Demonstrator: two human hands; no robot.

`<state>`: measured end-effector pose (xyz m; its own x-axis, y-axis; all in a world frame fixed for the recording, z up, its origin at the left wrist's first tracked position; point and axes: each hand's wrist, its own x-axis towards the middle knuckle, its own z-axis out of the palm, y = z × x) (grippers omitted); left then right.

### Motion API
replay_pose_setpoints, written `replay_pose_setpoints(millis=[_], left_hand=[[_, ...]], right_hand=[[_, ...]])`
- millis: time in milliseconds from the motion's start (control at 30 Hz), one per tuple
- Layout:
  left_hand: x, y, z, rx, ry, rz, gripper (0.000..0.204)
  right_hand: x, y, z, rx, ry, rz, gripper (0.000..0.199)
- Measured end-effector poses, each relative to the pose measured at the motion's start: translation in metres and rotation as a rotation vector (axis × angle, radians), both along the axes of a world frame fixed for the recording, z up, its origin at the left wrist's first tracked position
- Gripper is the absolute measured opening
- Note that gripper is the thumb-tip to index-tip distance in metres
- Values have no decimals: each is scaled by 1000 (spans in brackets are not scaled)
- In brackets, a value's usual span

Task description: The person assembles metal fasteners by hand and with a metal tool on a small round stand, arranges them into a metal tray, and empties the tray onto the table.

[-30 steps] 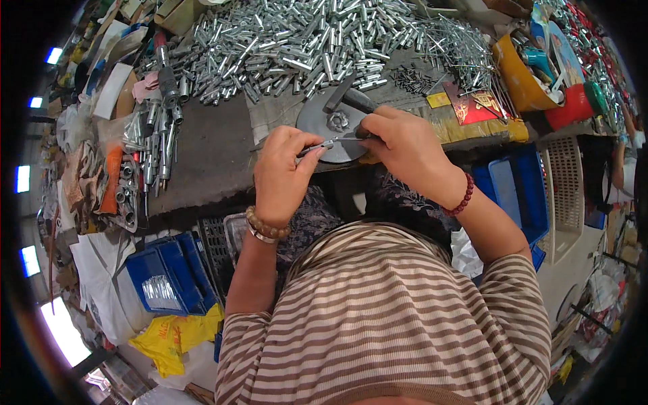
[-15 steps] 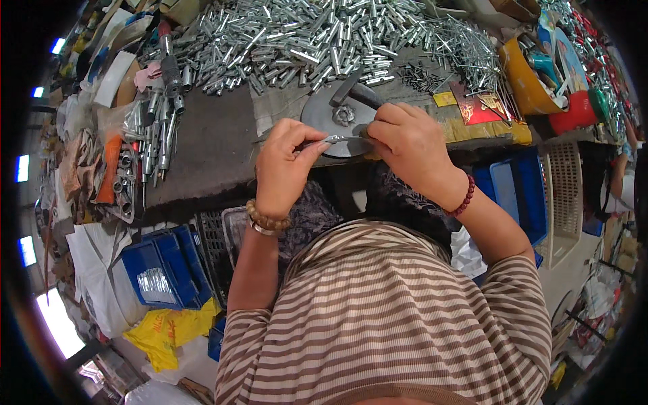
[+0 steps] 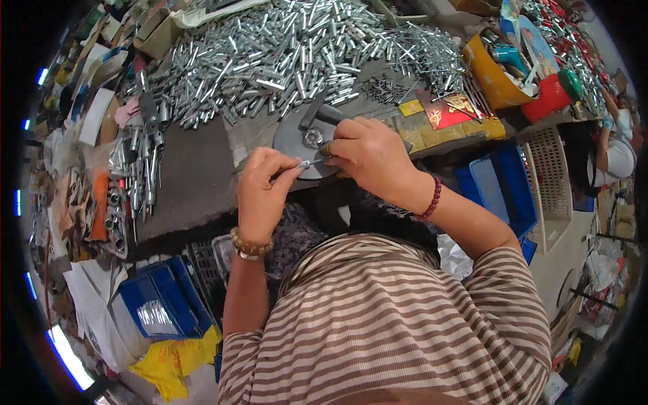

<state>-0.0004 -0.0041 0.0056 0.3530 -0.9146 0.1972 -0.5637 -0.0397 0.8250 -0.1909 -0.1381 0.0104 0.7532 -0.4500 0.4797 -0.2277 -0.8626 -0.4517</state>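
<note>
Nearest, at the near edge of the worktop (image 3: 196, 175): left hand (image 3: 264, 190) curled, thumb and forefinger pinched on a thin metal pin (image 3: 305, 163). Pin small, silvery, slender, lying roughly level between both hands, just above the near rim of a round grey disc (image 3: 297, 138). Bead bracelet on the left wrist.

Right beside it: right hand (image 3: 368, 156) closed, fingertips pressed together on the pin's other end, knuckles over the disc's right side. Dark red bead bracelet on that wrist. Cannot tell how far the pin runs inside the right fingers.

Under the hands: disc flat on the worktop, dull grey, with a bright metal hub near its middle and a dark bar across its far part.

Left of the hands, toward the left edge: row of larger metal fittings (image 3: 138, 172), shiny, lying side by side.

Right of the disc: red and yellow packets (image 3: 445, 111) on the worktop.

Farther back: big heap of short silvery tubes (image 3: 283, 54) spread across the far part of the worktop, thin rods among them.

Far right corner: yellow tub (image 3: 487, 79) and red tub (image 3: 550, 98), close together.
</note>
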Motion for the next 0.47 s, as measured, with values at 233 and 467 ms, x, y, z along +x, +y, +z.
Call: replay_pose_setpoints(millis=[233,467], left_hand=[[-2,-1,-1,-5,16,-14,10],[-1,0,-3,-3,2,4,9]], right_hand=[[-48,-62,-2,-107,53,-497,15],[-48,-75,-11,-62,212,-493,19]])
